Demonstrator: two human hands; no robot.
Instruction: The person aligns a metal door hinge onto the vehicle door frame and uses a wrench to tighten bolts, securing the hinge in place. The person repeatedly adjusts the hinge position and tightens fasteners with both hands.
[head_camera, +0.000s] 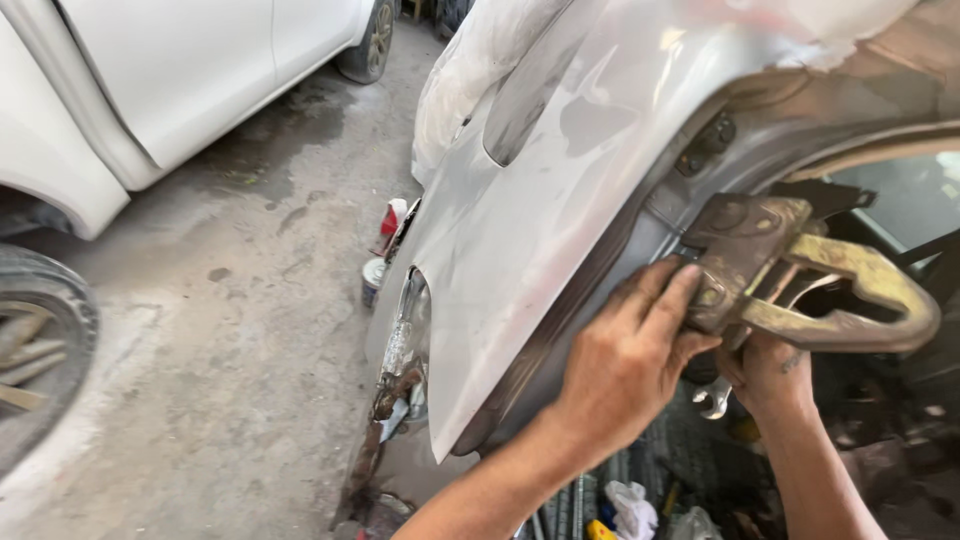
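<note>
A sanded grey car fender (520, 230) fills the middle of the view, its wheel-arch edge running down to the right. A worn, rusty yellow pull clamp (800, 290) bites onto that edge. My left hand (625, 365) wraps over the fender lip with its fingers pressed on the clamp's jaw. My right hand (770, 375) is tucked under the clamp and is closed around a small open-ended wrench (712, 400), whose head sticks out to the left. Most of the right hand's fingers are hidden behind the clamp.
A white car (170, 80) stands at the upper left, with a tyre (40, 340) at the left edge. Two small cans (378, 275) sit on the stained concrete floor beside the fender. Rags and loose tools (630, 505) lie below my arms.
</note>
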